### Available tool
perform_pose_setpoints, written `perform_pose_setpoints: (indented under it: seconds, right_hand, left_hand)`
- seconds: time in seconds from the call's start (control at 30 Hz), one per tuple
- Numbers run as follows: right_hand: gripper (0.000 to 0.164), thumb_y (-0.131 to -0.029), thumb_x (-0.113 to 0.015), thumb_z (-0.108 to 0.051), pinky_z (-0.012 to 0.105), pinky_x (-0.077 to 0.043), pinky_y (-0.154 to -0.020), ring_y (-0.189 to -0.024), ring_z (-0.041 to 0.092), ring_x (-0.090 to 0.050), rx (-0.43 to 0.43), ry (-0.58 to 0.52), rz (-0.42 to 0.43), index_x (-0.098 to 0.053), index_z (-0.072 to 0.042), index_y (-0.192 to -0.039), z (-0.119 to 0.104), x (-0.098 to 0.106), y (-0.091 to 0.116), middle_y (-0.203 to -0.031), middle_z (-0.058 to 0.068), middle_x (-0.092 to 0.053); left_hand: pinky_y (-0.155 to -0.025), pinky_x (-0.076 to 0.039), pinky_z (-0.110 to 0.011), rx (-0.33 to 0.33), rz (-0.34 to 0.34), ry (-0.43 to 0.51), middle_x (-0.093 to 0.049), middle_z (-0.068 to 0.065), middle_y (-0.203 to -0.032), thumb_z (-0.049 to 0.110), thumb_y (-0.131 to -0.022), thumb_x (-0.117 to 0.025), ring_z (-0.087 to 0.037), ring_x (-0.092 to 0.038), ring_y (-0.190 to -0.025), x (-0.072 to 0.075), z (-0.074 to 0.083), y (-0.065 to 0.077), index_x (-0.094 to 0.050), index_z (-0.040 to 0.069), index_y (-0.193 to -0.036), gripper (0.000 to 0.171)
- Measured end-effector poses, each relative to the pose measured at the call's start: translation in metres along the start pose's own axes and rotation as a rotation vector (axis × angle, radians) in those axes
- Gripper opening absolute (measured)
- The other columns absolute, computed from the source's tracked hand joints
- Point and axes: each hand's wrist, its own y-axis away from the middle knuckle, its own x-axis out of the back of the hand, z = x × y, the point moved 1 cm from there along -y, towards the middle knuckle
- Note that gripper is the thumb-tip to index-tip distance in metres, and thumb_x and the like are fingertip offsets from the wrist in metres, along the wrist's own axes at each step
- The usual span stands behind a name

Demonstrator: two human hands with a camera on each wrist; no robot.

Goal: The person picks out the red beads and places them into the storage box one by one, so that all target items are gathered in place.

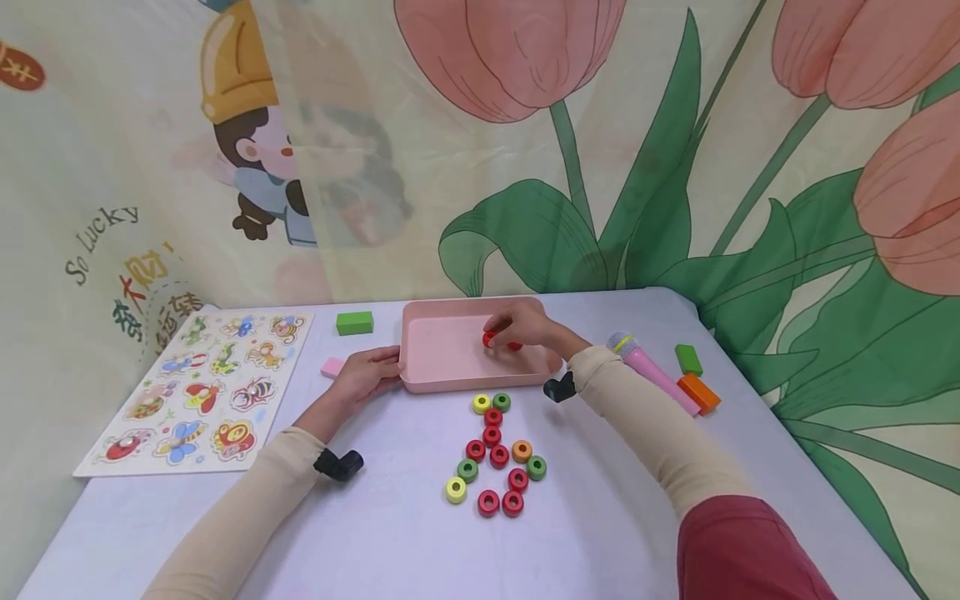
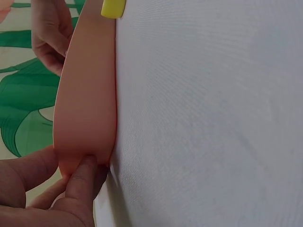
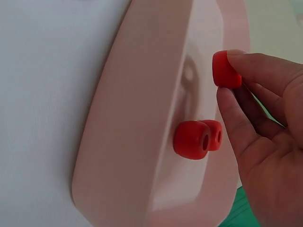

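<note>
My right hand (image 1: 522,323) pinches a red bead (image 3: 226,71) between thumb and fingertips, over the pink tray (image 1: 442,386). Below it, two more red beads (image 3: 190,140) lie side by side in the tray, their holes showing in the right wrist view. At the tray's left side, my left hand (image 1: 365,373) holds the edge, thumb at the rim and a fingertip (image 2: 87,163) against the outer wall. Several beads in red, green, yellow and orange lie on the table in front of the tray, among them a yellow bead (image 1: 456,490) and an orange bead (image 1: 522,452).
A sticker-like insect board (image 1: 202,392) lies at the left. Near it are a green block (image 1: 354,323) and a pink block (image 1: 332,367). To the right are a pink toy microphone (image 1: 656,375), another green block (image 1: 688,360) and an orange block (image 1: 699,393). A printed curtain hangs behind the table.
</note>
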Motion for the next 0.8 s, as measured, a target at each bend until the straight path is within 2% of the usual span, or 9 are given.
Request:
perform_pose_setpoints:
  seconds: [0.3, 0.8]
  right_hand:
    - [0.025, -0.088, -0.074, -0.010, 0.027, -0.055, -0.075, -0.088, 0.022, -0.058, -0.052, 0.015, 0.002, -0.073, -0.007, -0.113, 0.001, -0.011, -0.004, -0.102, 0.004, -0.068]
    - [0.026, -0.087, -0.074, -0.007, 0.025, -0.054, -0.080, -0.094, 0.022, -0.058, -0.032, 0.030, 0.001, -0.071, -0.005, -0.113, 0.006, -0.018, -0.008, -0.103, 0.005, -0.067]
  left_hand:
    - [-0.104, -0.043, -0.037, 0.004, -0.002, -0.002, -0.038, -0.030, -0.147, -0.006, -0.098, -0.052, -0.038, -0.042, -0.133, -0.001, 0.002, 0.000, -0.032, -0.011, -0.147, 0.053]
    - [-0.104, -0.043, -0.039, 0.011, 0.005, -0.014, -0.039, -0.030, -0.146, -0.006, -0.098, -0.051, -0.038, -0.043, -0.132, 0.000, 0.001, 0.002, -0.032, -0.011, -0.147, 0.052]
